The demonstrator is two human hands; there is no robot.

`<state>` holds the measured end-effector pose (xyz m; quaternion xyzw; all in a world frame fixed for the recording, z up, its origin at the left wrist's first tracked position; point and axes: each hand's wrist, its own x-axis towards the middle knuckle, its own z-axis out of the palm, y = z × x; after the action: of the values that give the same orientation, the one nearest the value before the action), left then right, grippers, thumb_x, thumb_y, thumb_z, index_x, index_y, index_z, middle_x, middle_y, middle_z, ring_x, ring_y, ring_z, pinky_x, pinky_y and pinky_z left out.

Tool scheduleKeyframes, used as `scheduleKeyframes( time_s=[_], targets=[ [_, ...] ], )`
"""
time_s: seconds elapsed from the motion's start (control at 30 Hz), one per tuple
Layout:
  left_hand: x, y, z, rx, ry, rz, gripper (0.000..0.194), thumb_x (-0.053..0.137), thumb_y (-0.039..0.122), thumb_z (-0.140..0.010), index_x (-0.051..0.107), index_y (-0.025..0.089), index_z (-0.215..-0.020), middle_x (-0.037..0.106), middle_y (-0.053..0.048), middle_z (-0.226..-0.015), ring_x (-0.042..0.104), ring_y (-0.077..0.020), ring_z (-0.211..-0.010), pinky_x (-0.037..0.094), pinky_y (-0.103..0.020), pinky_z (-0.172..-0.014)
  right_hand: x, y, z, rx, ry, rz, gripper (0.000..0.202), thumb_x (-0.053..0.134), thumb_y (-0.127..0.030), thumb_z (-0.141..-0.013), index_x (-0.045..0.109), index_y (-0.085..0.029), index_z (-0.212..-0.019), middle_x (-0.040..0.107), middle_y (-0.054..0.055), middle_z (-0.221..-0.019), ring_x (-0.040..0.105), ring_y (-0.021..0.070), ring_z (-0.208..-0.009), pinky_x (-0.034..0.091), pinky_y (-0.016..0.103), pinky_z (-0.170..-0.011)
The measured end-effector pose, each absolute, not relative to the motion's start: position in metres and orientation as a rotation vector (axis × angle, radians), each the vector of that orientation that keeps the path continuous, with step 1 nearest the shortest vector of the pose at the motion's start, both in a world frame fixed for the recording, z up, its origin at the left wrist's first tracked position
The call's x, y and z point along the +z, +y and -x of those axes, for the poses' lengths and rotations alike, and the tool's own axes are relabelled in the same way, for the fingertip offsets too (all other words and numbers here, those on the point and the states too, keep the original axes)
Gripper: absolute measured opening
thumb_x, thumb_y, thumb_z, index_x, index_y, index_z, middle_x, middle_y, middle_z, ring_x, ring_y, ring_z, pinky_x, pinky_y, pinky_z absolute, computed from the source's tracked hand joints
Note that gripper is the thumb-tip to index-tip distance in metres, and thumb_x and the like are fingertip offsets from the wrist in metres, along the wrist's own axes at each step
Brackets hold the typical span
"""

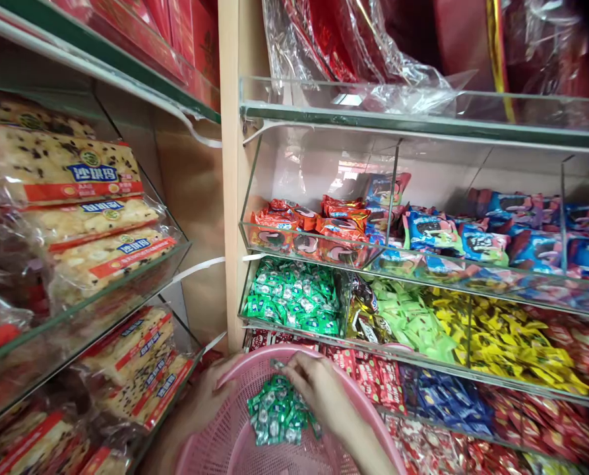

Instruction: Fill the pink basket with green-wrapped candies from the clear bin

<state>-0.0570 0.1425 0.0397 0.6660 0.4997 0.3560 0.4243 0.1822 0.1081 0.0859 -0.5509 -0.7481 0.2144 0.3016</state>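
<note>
A pink plastic basket (215,445) with perforated walls is in front of me at the bottom of the view. My left hand (212,396) is closed around its left rim. Inside the basket lies a heap of green-wrapped candies (277,412), with small pale and silvery patches on the wrappers. My right hand (318,386) reaches in over the right side, fingers bent and pinched on a green-wrapped candy at the heap's upper edge. The fingers partly hide that candy.
A shelf bin of matching green candies (294,297) sits just beyond the basket. Yellow candies (506,336) and blue snack packs (487,244) fill bins to the right. Packaged puffed cakes (81,171) stack on the left shelves. A wooden post (231,198) and glass shelf edges stand close.
</note>
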Motion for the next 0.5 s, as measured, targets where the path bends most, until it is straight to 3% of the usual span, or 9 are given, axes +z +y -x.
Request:
scheduleKeyframes(
  time_s=[0.2, 0.5],
  targets=[
    [0.037, 0.142, 0.059, 0.845, 1.220, -1.765, 0.047, 0.054, 0.028, -0.079, 0.055, 0.022, -0.125, 0.053, -0.003, -0.135, 0.043, -0.0246, -0.128, 0.030, -0.037, -0.111, 0.030, 0.119, -0.203, 0.502, -2.146, 1.935, 0.024, 0.038, -0.014, -0.087, 0.061, -0.016, -0.081, 0.066, 0.006, -0.083, 0.057, 0.0161, -0.074, 0.032, 0.024, -0.060],
    [0.025, 0.146, 0.063, 0.864, 1.190, -1.767, 0.049, 0.053, 0.032, -0.080, 0.051, 0.021, -0.128, 0.051, -0.003, -0.137, 0.042, -0.0232, -0.129, 0.029, -0.037, -0.112, 0.016, 0.123, -0.215, 0.539, -2.095, 2.178, 0.027, 0.036, -0.010, -0.085, 0.061, -0.013, -0.093, 0.066, 0.012, -0.097, 0.060, 0.0219, -0.092, 0.036, 0.027, -0.069]
  ],
)
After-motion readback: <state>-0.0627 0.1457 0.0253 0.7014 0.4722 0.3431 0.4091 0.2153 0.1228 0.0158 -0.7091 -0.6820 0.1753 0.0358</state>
